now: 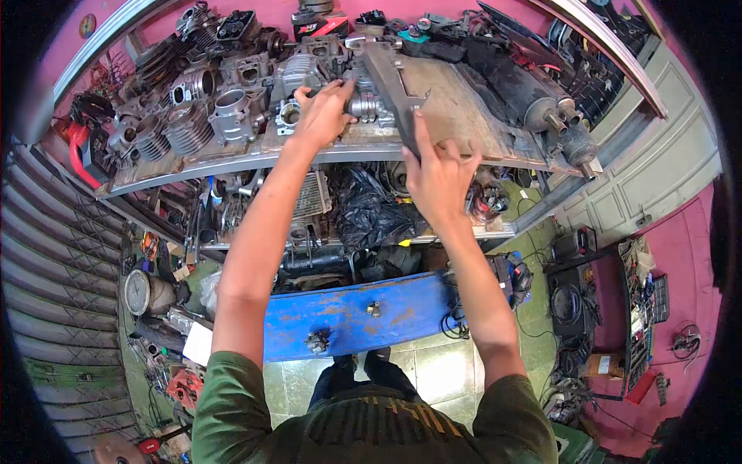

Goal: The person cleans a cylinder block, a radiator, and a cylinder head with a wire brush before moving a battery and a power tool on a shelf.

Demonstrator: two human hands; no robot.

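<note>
My left hand [323,117] reaches onto the upper shelf, its thumb and index finger around the left end of a round, silvery metal engine part [365,105]. The exact grip is partly hidden by the fingers. My right hand [440,179] is over the shelf's front edge, fingers spread and index finger stretched forward, holding nothing. That index fingertip is beside a long, dark grey flat strip [389,81], which slants across the shelf. By it lies a thin metal piece with a bent end [416,100]. Left of my left hand stands a metal engine cylinder [233,116].
Several finned cylinders [188,130] crowd the upper shelf's left side, and a muffler [533,100] lies at its right. Below are a black plastic bag [371,209] and a radiator-like part [311,193]. A blue bench [348,329] before me holds two small metal parts.
</note>
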